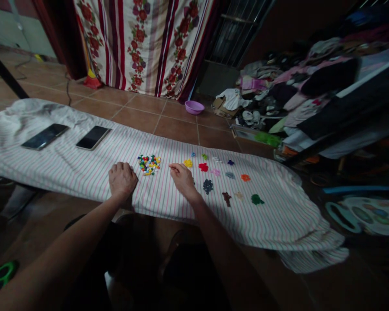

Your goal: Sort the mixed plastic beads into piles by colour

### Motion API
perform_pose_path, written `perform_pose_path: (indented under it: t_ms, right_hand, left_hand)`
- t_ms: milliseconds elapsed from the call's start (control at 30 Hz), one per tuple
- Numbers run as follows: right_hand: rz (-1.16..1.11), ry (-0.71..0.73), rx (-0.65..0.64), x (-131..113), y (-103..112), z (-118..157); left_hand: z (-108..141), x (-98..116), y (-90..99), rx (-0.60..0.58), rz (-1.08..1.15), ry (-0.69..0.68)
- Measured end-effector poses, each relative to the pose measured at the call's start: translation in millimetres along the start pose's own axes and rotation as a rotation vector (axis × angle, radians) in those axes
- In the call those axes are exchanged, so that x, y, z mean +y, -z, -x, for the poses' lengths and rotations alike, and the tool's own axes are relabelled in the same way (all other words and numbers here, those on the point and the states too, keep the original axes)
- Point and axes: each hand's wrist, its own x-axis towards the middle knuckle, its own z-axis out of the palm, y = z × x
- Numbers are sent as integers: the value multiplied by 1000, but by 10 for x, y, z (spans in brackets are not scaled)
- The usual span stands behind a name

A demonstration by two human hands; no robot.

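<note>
A mixed pile of small coloured pieces [149, 165] lies on the striped cloth [162, 203]. Just left of it, my left hand [121, 178] rests on the cloth, fingers curled, with nothing visible in it. My right hand [181, 175] is right of the pile, thumb and index finger pinched together; what they hold, if anything, is too small to name. Further right are separate single-colour groups, among them yellow [188, 163], red [203, 167], dark grey [208, 186], brown [226, 198], orange [245, 177] and dark green [257, 199].
Two phones lie on the cloth at the left, one farther out [45, 136] and one nearer [93, 138]. Behind the table, a purple basin [194, 107] stands on the floor before a flowered curtain [139, 43]. Heaped clothes [278, 90] fill the right background.
</note>
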Motion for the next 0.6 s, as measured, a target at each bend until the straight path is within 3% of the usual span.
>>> perform_pose_path:
  t_ms: [233,600]
  right_hand:
    - [24,-111,-43,-42,-464,-69]
    - [172,-147,21,-75,-622,-5]
  left_hand:
    - [-8,-16,4,-14,41,3]
    - [-6,-39,-41,19,31,-8]
